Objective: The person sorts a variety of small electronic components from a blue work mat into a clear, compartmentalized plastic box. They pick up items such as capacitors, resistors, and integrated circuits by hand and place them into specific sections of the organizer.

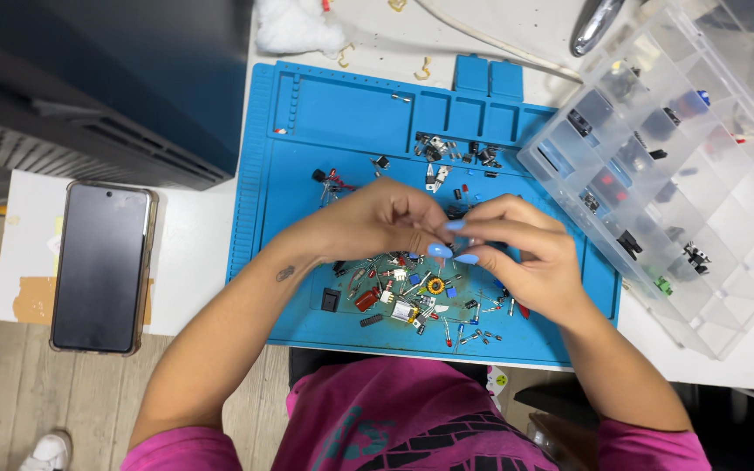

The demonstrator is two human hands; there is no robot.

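Whatever my fingers [447, 237] pinch is too small to tell, hidden between the fingertips of my left hand [377, 218] and right hand [525, 257]. My hands cover part of the heap of tiny parts [403, 296] on the blue mat [351, 113], and I cannot name most of those pieces. The clear organiser box [709, 201] runs off the right and top edges, its contents blurred behind the plastic. A shiny metal object [595, 24] and a white fluffy wad [294, 26] are cut off at the top edge. A white shoe [45, 452] is clipped at the bottom.
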